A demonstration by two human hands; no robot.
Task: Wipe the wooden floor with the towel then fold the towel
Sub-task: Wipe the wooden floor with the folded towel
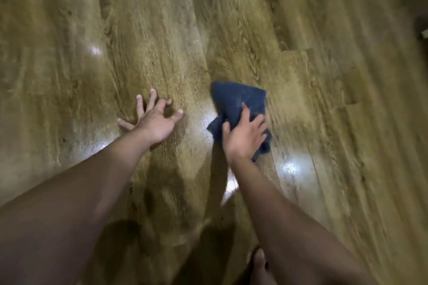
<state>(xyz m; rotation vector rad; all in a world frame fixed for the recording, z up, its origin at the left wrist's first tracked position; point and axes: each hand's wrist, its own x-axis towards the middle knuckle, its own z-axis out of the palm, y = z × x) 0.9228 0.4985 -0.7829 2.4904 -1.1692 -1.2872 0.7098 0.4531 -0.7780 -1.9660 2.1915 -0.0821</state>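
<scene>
Wiping the wooden floor [254, 30], you grip the bunched dark blue towel [240, 102] in your right hand [243, 136], right of your splayed, empty left hand [155, 120] bracing on the boards; flatten the cloth for fuller, overlapping strokes.

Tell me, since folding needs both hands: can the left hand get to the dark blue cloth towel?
Probably yes. The left hand rests on bare wooden floor beside the towel, nothing between.
</scene>
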